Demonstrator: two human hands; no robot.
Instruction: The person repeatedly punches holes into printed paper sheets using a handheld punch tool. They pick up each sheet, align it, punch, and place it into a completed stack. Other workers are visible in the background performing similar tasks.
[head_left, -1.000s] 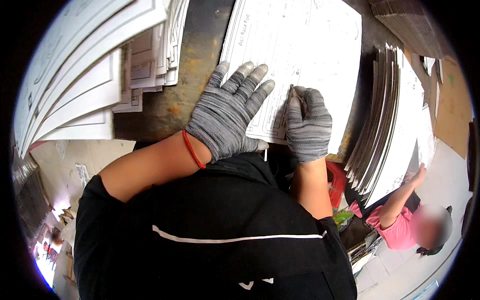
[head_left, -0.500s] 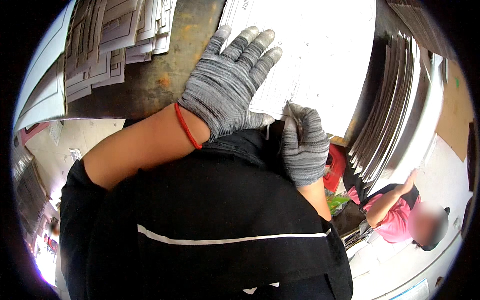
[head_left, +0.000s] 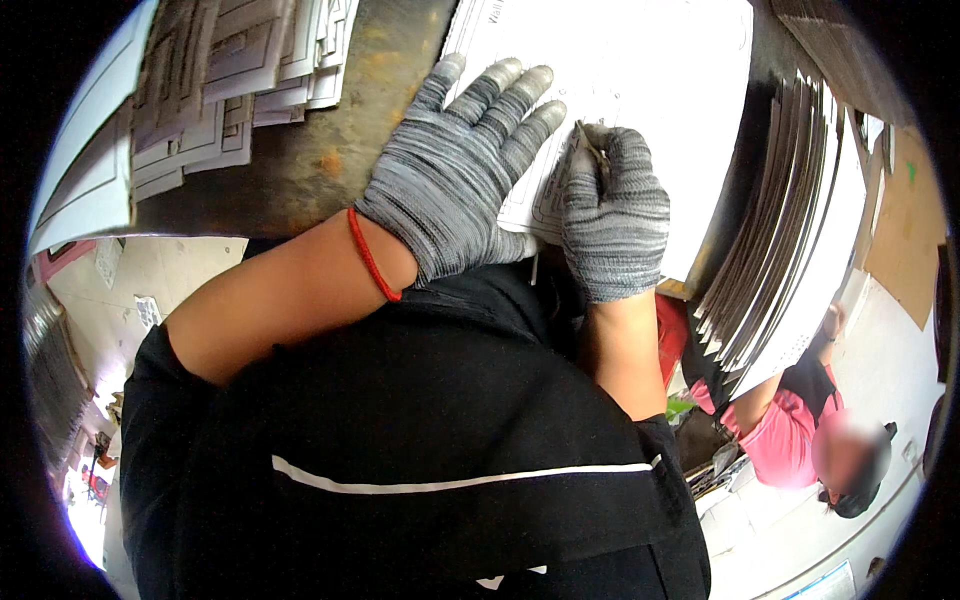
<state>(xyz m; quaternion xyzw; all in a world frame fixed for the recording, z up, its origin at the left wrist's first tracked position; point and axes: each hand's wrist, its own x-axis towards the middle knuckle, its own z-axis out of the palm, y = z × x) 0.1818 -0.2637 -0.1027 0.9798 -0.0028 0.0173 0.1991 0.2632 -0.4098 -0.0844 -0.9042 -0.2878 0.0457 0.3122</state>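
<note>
A white printed board (head_left: pixel 665 60) lies on the dark worktable in front of me. My left hand (head_left: pixel 450 170), in a grey striped knit glove with pale fingertips, rests flat over its left part with the fingers spread. To the right, over the lower middle of the board, my right hand (head_left: pixel 615 215) wears a matching glove. Its fingers are closed round a thin, pointed, metal-looking tool (head_left: pixel 581 136), whose tip points away from me at the printed face. Most of the tool is hidden by the glove, so its exact kind does not show.
Stacked printed boards (head_left: pixel 230 60) stand at the far left of the stained worktable (head_left: pixel 320 170). A thick row of leaning boards (head_left: pixel 770 230) borders the right side. Beyond it, a person in a pink top (head_left: pixel 780 440) is at the lower right.
My right hand has moved forward across the board with the pointed tool, away from the near edge. My left hand stays nearly in place. The person in pink has shifted an arm.
</note>
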